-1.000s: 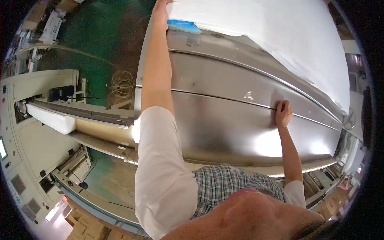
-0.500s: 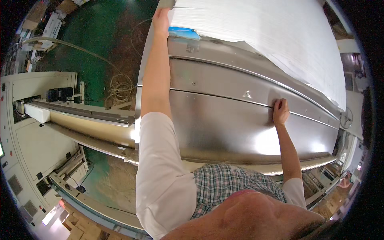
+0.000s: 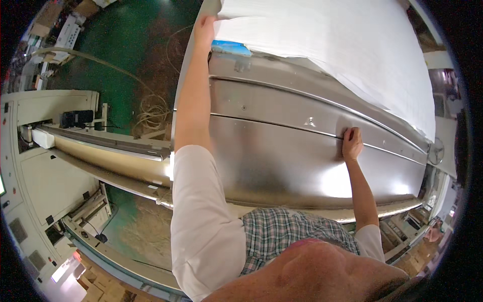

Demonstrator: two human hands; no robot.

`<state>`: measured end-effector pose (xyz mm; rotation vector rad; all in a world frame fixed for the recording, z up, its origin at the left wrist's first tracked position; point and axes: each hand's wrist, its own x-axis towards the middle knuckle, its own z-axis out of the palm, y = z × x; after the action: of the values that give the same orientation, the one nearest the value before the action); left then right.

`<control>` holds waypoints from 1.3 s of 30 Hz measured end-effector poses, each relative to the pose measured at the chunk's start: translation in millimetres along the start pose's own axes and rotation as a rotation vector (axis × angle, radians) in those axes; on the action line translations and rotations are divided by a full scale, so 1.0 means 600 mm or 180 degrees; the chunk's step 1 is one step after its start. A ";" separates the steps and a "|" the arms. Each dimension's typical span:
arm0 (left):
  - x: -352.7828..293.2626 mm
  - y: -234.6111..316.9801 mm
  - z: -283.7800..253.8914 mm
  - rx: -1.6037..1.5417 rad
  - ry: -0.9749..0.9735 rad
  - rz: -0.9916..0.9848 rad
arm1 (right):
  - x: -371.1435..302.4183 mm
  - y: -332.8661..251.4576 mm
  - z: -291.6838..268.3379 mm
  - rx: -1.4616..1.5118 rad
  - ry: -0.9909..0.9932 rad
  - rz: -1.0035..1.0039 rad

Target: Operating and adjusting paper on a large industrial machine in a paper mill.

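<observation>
A broad white sheet of thin, cloth-like material (image 3: pixel 332 45) lies over the far part of a shiny metal machine top (image 3: pixel 282 161). My left hand (image 3: pixel 205 31) reaches far forward to its left edge, fingers closed on the sheet's edge, where a crease runs from them into the sheet. Just below that hand a blue patch (image 3: pixel 230 48) shows under the sheet's near edge. My right hand (image 3: pixel 353 144) rests on the metal by a long seam, its fingers curled in and nothing visible in them.
On the left stands a cream machine cabinet (image 3: pixel 55 181) with a long roller-like bar (image 3: pixel 110 163) running toward the metal top. A coiled hose (image 3: pixel 153 111) lies on the green floor. A handwheel (image 3: pixel 436 151) sits at the right, and cardboard (image 3: pixel 108 287) lies at lower left.
The sheet near my left hand looks smoother and shows a drawn crease. My left hand appears slightly lower in view; the view has shifted a little. My right hand stays on the metal.
</observation>
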<state>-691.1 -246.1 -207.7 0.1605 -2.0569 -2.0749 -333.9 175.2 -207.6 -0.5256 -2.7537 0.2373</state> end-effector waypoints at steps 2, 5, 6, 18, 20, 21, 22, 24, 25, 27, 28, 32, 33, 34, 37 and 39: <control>-0.004 0.021 0.002 0.1179 -0.0267 0.0463 | -0.001 0.002 -0.007 -0.0052 -0.0003 0.0036; -0.034 0.115 0.048 0.3005 -0.1165 0.0903 | 0.002 0.002 -0.021 0.0151 0.0009 0.0049; -0.044 0.142 0.066 0.3691 -0.1758 0.0830 | 0.003 0.003 -0.015 0.0117 -0.0025 0.0044; -0.176 0.126 0.243 0.4439 -0.2755 0.1960 | 0.162 -0.134 -0.031 0.1788 -0.0503 -0.0836; -0.198 0.130 0.235 0.4229 -0.2399 0.1938 | 0.209 -0.221 -0.015 0.2375 -0.0461 -0.1012; -0.202 0.131 0.224 0.4280 -0.2400 0.1949 | 0.231 -0.271 -0.020 0.1767 -0.0116 -0.1922; -0.210 0.136 0.222 0.4489 -0.2458 0.1825 | 0.246 -0.308 -0.015 0.1665 -0.0369 -0.1999; -0.221 0.143 0.227 0.4859 -0.2417 0.1707 | 0.288 -0.331 0.006 0.1568 -0.0577 -0.2062; -0.229 0.151 0.247 0.4820 -0.2445 0.1804 | 0.310 -0.309 0.035 0.1065 -0.0618 -0.2063; -0.237 0.157 0.255 0.4709 -0.2327 0.1634 | 0.336 -0.272 0.048 0.0622 -0.0673 -0.2048; -0.234 0.158 0.245 0.4737 -0.2477 0.1587 | 0.341 -0.246 0.044 0.0153 -0.0845 -0.1758; -0.226 0.162 0.260 0.4949 -0.2278 0.1276 | 0.387 -0.053 -0.024 -0.0429 -0.1453 -0.0813; -0.226 0.160 0.280 0.5012 -0.2292 0.1099 | 0.393 0.008 -0.033 -0.0491 -0.1438 -0.0675; -0.212 0.145 0.280 0.5122 -0.2308 0.1122 | 0.400 0.062 -0.048 -0.0636 -0.1392 -0.0716; -0.209 0.144 0.301 0.5265 -0.2567 0.1109 | 0.401 0.221 -0.081 -0.0714 -0.1291 -0.0657; -0.244 0.158 0.329 0.5649 -0.2073 0.0482 | 0.405 0.299 -0.105 -0.0687 -0.1531 -0.0671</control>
<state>-586.9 -20.7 -120.6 -0.4401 -3.3476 0.3836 -467.0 439.2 -119.3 -0.2464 -3.2990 0.0128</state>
